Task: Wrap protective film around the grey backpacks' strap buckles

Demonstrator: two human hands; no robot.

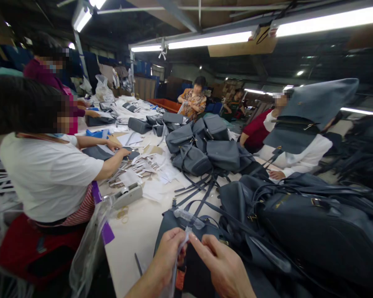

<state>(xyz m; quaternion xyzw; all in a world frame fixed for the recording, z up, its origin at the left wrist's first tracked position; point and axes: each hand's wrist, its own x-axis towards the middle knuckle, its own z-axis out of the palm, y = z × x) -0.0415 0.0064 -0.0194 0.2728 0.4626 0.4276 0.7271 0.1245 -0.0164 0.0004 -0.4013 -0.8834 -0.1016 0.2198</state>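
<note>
My left hand (168,254) and my right hand (219,263) meet at the bottom centre, both pinching a thin clear plastic strip (189,221) that runs up over a dark blue-grey bag (174,223) lying in front of me on the white table (139,231). The fingers of both hands are closed on the plastic. A larger dark bag (313,231) with gold buckles lies just to the right of my hands.
A pile of blue-grey bags (205,149) fills the table's middle. A person in a white shirt (46,174) works close on my left, beside paper scraps (143,165) and a tape dispenser (127,194). Other people sit across and further down.
</note>
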